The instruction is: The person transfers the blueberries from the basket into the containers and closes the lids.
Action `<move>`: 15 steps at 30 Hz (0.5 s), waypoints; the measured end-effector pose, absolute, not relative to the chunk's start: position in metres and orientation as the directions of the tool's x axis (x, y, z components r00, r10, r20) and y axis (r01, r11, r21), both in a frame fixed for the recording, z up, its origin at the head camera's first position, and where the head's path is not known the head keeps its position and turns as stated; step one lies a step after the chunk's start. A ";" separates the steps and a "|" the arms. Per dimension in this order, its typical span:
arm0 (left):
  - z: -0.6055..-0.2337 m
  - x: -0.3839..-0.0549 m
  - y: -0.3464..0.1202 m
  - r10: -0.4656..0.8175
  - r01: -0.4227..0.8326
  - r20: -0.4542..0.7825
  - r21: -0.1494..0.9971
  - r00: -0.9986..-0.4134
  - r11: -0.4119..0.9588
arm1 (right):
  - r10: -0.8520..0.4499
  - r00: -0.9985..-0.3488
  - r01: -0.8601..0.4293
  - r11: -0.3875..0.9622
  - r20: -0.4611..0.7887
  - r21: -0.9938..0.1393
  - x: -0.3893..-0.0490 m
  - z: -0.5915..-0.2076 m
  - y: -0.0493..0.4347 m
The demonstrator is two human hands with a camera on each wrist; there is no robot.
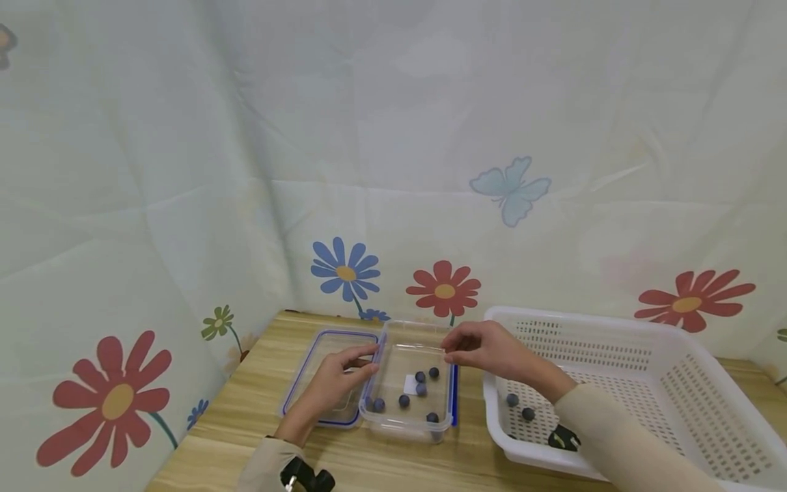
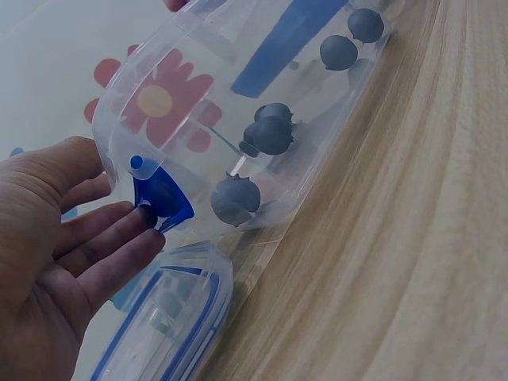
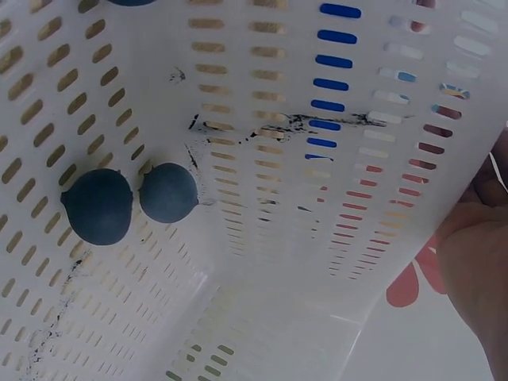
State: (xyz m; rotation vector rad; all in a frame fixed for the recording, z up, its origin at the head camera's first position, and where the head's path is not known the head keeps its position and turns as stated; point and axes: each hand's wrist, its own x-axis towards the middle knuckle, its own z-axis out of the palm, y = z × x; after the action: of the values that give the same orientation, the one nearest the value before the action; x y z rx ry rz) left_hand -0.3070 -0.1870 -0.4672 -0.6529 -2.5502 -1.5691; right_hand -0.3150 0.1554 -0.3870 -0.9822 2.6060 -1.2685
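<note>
Clear plastic formed the uncovered box (image 1: 399, 362) that sat on the wood table (image 1: 240, 424) between a person's 2 hands, several blueberries (image 1: 404, 401) loose on its floor. The left hand (image 1: 338, 372), fingers relaxed and apart, touched the box's left side at a blue latch (image 2: 163, 194). The right hand (image 1: 488, 350) reached the opposite rim, fingertips near each other; whether they pinched it could not be told. A lid (image 1: 315, 350) lay just beside the box, partly screened by the left hand, and at least 2 blueberries rested in the white basket (image 1: 615, 342) at right. The step in hand appeared to be steadying the box; the next move likely called for even, level handling from both sides.
</note>
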 end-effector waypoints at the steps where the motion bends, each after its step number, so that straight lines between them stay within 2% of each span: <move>1: -0.467 -0.307 -0.187 0.315 0.394 0.282 0.833 -0.906 0.389 | -0.576 -0.794 -0.510 0.455 0.195 -0.730 -0.315 -0.387 0.157; 15: -0.466 -0.306 -0.186 0.305 0.377 0.268 0.840 -0.914 0.391 | -0.517 -0.809 -0.541 0.468 0.280 -0.699 -0.315 -0.379 0.189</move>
State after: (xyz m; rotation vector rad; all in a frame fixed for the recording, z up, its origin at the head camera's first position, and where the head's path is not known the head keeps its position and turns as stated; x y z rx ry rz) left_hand -0.3063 -0.1861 -0.4665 -0.6295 -2.5606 -1.5748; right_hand -0.3149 0.1893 -0.3790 -0.9782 2.7164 -1.3099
